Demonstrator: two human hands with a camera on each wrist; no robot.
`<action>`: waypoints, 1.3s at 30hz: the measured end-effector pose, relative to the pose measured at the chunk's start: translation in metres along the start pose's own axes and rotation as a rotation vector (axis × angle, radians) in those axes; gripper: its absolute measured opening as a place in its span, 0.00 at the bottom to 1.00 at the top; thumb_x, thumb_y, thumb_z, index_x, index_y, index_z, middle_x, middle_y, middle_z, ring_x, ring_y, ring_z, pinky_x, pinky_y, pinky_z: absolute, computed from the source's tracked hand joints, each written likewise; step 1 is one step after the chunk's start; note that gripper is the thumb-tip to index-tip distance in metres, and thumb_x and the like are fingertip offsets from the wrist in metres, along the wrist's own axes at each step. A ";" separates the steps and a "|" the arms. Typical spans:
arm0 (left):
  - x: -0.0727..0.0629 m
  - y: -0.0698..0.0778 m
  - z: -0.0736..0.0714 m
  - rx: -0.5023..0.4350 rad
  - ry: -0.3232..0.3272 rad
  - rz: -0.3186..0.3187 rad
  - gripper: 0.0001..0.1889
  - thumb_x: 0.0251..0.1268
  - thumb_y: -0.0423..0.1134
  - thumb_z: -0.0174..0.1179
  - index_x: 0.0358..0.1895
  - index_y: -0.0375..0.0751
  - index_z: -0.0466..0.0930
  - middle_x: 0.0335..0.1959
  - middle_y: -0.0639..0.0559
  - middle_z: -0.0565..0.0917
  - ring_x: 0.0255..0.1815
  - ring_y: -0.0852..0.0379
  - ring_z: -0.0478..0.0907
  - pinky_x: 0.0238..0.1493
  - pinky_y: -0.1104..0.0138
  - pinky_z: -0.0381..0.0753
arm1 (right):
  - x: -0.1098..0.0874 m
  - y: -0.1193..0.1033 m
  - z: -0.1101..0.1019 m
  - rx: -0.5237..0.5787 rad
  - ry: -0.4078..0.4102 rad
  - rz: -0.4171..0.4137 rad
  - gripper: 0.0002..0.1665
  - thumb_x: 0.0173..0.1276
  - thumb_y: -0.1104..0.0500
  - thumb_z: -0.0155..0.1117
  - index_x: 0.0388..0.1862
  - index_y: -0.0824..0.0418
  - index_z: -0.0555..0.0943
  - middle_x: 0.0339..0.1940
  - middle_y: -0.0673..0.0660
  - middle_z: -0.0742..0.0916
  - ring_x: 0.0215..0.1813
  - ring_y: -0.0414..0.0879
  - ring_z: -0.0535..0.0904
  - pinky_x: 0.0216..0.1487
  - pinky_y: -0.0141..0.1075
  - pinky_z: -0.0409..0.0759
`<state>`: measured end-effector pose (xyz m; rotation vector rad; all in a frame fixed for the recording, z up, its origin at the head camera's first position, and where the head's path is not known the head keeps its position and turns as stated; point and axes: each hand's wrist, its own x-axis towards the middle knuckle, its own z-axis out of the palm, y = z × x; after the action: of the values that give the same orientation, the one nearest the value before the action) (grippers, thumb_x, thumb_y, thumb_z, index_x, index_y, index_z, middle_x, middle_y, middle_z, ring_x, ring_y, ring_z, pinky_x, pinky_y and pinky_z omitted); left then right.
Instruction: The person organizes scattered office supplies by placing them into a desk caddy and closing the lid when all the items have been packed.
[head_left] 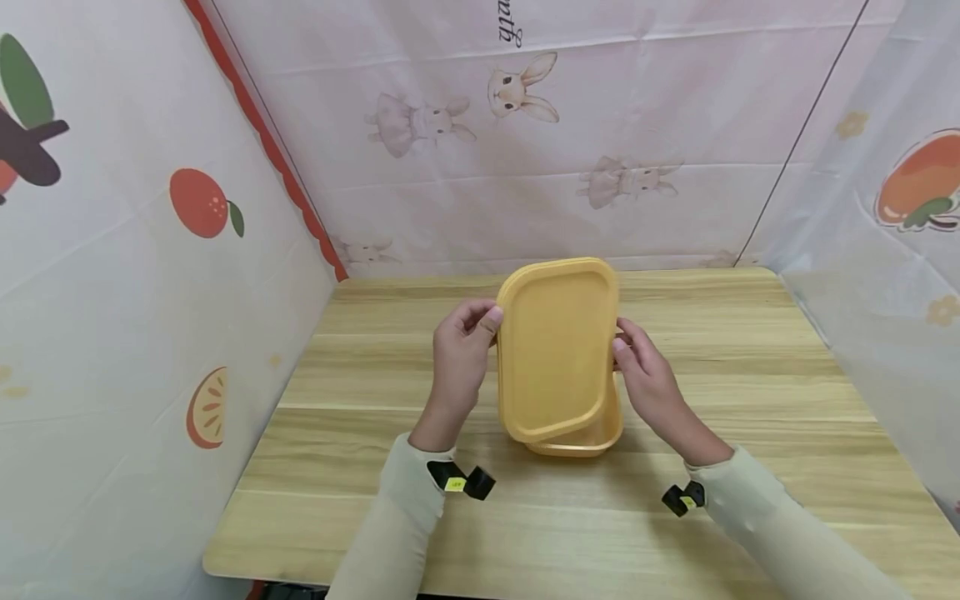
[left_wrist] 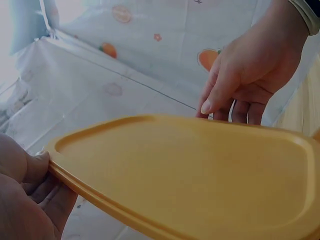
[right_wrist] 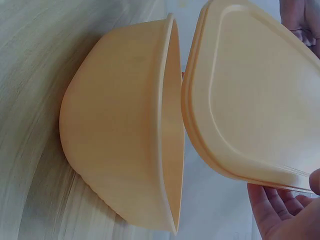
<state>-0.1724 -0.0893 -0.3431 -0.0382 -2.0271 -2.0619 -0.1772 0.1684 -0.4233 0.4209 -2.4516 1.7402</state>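
Note:
A yellow rectangular lid (head_left: 558,350) with rounded corners and a raised rim is tilted up over a matching deep plastic container (head_left: 592,437). My left hand (head_left: 461,350) grips the lid's left edge, thumb on the face and fingers behind. At the opposite edge is my right hand (head_left: 651,379), its thumb and fingers close around the rim. The right wrist view shows the container's side wall (right_wrist: 115,125) standing on the table and its open mouth, with the lid (right_wrist: 260,95) raised beside the rim. Most of the container is hidden behind the lid in the head view.
The wood-grain table (head_left: 360,467) has rounded corners. Printed fabric sheets with fruit and rabbit pictures surround it, the back sheet (head_left: 450,217) meeting the far table edge. Each wrist carries a small black camera, such as the left camera (head_left: 478,483).

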 end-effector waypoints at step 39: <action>0.069 -0.139 0.009 0.445 -0.034 -0.261 0.13 0.70 0.52 0.61 0.44 0.50 0.89 0.45 0.55 0.88 0.49 0.54 0.81 0.54 0.54 0.78 | 0.019 0.041 -0.006 -0.272 -0.091 0.343 0.27 0.80 0.51 0.50 0.68 0.67 0.74 0.50 0.63 0.83 0.42 0.51 0.81 0.36 0.39 0.81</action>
<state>-0.2681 -0.0909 -0.4656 0.2867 -2.5805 -1.6954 -0.2075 0.1838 -0.4539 0.0548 -2.9135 1.4811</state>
